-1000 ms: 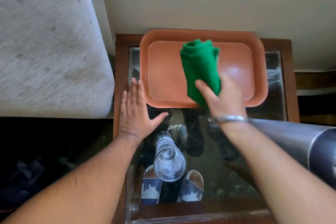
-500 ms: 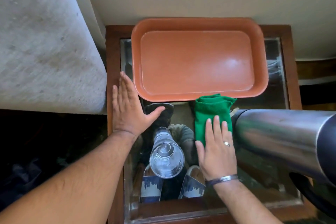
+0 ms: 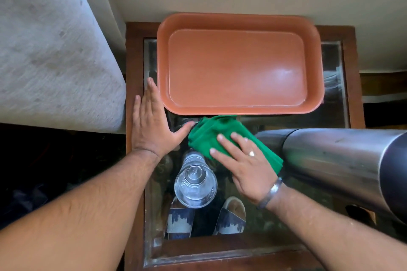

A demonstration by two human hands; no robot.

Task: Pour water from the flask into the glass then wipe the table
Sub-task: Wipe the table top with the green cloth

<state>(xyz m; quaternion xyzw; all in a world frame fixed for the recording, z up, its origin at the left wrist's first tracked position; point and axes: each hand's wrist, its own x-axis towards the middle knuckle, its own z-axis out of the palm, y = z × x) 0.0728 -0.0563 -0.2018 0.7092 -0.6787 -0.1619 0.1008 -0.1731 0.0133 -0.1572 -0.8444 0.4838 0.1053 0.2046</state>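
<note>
A clear glass (image 3: 195, 185) stands upright near the front of the glass-topped table (image 3: 330, 121). Just behind and right of it lies a folded green cloth (image 3: 209, 134), pressed flat onto the glass top by my right hand (image 3: 244, 160) with fingers spread over it. My left hand (image 3: 152, 123) rests flat, palm down, on the table's left edge, thumb close to the cloth. The steel flask (image 3: 339, 165) fills the right side, very near the camera; its base is out of view.
An empty orange tray (image 3: 237, 68) takes up the back half of the table. A grey upholstered seat (image 3: 50, 50) stands against the table's left side. A beige wall is behind. Two sandalled feet (image 3: 207, 220) show through the glass.
My right hand brought the green cloth down from above the tray onto the glass top, then slid it left toward my left thumb. The left hand stayed put.
</note>
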